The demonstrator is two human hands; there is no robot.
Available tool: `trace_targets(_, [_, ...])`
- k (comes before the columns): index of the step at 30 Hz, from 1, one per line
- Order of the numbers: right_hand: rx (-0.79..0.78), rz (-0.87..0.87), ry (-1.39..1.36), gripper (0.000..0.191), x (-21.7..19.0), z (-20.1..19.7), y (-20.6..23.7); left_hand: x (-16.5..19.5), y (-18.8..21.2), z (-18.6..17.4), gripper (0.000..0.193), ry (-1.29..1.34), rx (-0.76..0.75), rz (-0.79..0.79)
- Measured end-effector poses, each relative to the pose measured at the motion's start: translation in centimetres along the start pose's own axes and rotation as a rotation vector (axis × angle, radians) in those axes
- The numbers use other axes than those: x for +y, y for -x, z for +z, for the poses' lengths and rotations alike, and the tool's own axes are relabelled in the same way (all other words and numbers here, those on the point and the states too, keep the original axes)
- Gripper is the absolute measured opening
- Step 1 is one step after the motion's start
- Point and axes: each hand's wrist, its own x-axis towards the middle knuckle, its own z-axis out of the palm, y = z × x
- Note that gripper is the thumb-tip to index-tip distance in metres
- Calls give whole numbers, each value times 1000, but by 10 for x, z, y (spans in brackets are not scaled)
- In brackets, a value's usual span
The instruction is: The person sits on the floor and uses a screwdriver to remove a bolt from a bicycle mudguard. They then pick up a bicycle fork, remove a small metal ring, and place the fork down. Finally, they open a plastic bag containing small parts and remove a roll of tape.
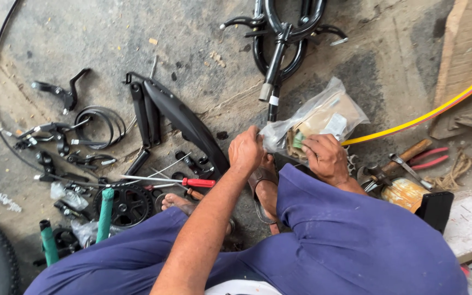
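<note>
A clear plastic bag (323, 112) holding brown paper-wrapped parts rests on the concrete floor by my knee. My left hand (245, 150) pinches the bag's left end. At the bag's lower right side my right hand (326, 158) grips it, fingers curled over the opening. Both hands sit above my sandalled foot (263, 191) and my blue trousers (345, 240).
Bicycle parts lie scattered at left: a black mudguard (184, 123), a chainring (124, 205), brake levers (55, 93), cables and a red-handled screwdriver (184, 181). A black fork and handlebar (279, 38) lie at top. Pliers (424, 158), a hammer (405, 155) and a yellow hose (432, 112) are at right.
</note>
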Motion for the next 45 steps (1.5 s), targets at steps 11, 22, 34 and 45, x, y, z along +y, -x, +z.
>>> trace_targets(11, [-173,838,-322,60,116,-37,-75,3,-1,7,22,-24,-77,-19])
trace_targets(22, [-17,30,107,44,10,-7,-75,17,-8,25,46,34,61,232])
trace_targets(34, [-190,8,198,21,23,-5,-60,29,22,32,35,67,-35,410])
trace_targets(45, [210,91,198,15,90,-11,-45,-19,25,-16,32,523,261,171])
